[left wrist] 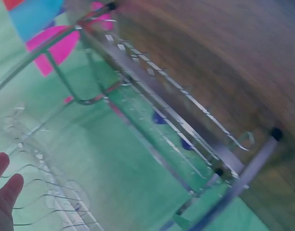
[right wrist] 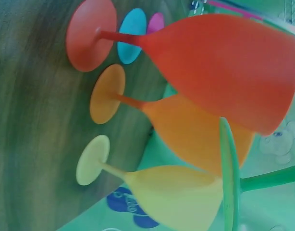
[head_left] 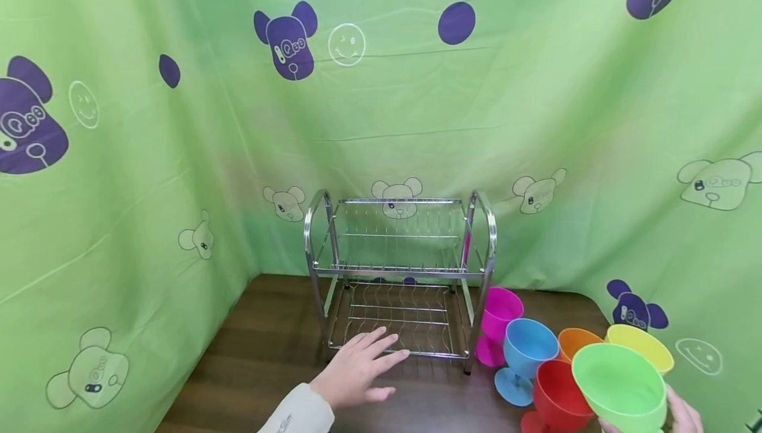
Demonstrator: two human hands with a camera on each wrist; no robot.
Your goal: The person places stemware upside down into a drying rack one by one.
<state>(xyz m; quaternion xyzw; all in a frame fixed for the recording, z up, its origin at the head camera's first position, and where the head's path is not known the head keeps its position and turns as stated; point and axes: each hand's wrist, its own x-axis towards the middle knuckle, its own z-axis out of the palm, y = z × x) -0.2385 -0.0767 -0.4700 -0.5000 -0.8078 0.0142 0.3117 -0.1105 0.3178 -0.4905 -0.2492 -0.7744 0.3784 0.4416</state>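
Observation:
My right hand (head_left: pixel 684 413), partly cut off at the lower right of the head view, grips a light green plastic goblet (head_left: pixel 619 380) by its bowl. In the right wrist view the goblet's green foot (right wrist: pixel 229 178) and stem show beside the standing goblets, raised off the table. My left hand (head_left: pixel 360 370) hovers with spread fingers and nothing in it, before a two-tier metal dish rack (head_left: pixel 399 271). Nearest the held goblet stand a red goblet (head_left: pixel 559 393), an orange goblet (right wrist: pixel 195 130) and a yellow goblet (head_left: pixel 645 347).
A blue goblet (head_left: pixel 526 347) and a magenta goblet (head_left: pixel 497 324) stand just right of the rack. All are on a dark wooden table (head_left: pixel 250 354). Green printed cloth (head_left: pixel 405 109) hangs behind and along both sides.

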